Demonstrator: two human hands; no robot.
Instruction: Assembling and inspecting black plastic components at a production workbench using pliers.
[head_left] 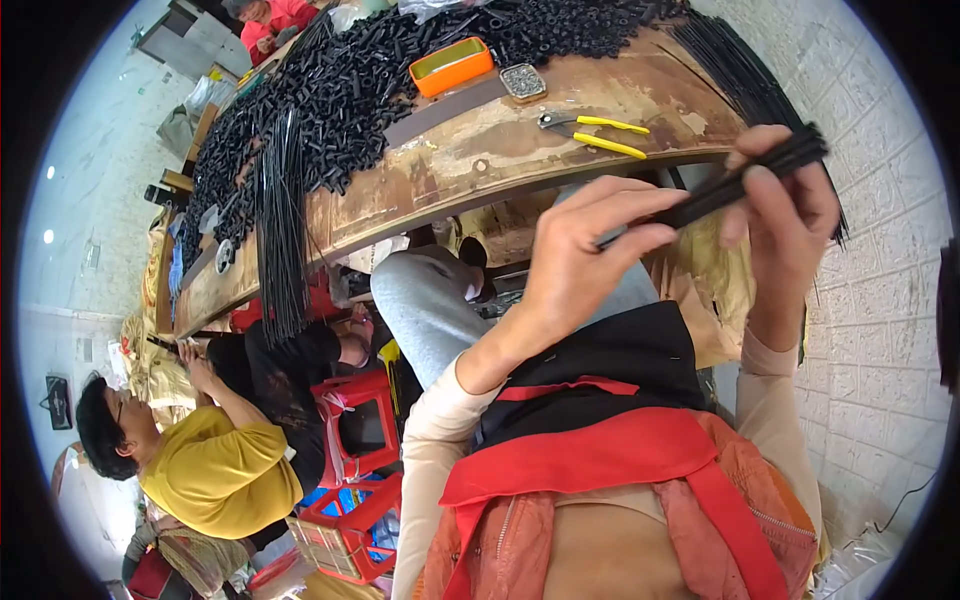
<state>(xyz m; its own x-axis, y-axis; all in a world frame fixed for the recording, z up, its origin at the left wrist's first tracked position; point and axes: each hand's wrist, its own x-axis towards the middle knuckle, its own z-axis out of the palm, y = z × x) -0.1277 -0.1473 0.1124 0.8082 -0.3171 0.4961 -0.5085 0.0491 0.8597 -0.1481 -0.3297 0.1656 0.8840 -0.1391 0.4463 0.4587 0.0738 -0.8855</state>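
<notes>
Black bundle [715, 195] of slim, stiff-looking lengths is what we hold up at both ends, in the air just off the near edge of the table [660, 90], toward its right end. Our left hand [575, 245] pinches the lower end, its fingers [625, 205] closed narrow with the thumb underneath; our right hand [790, 220] wraps its fingers and thumb around the upper end, also closed on the bundle. Probably we grip both ends so that the lengths stay together and do not twist, and we keep them off the table because loose parts take up much of its top. The bundle's long axis slants across our front, from the left fingers low on the left up to the right, where the blunter, thicker end points away from us, past the right hand; whether the pieces are hollow we cannot tell. On the table, a heap of short black tubes [330, 90] fills the left and far side, while the orange box [455, 82], a small dish of metal bits [525, 99] and yellow-handled cutters [612, 146] lie nearer, likely for easy reach. Thin black strands [280, 220] drape over the near edge at the left, and a second sheaf [735, 75] lies at the right end, perhaps laid out lengthwise so that they do not tangle.
</notes>
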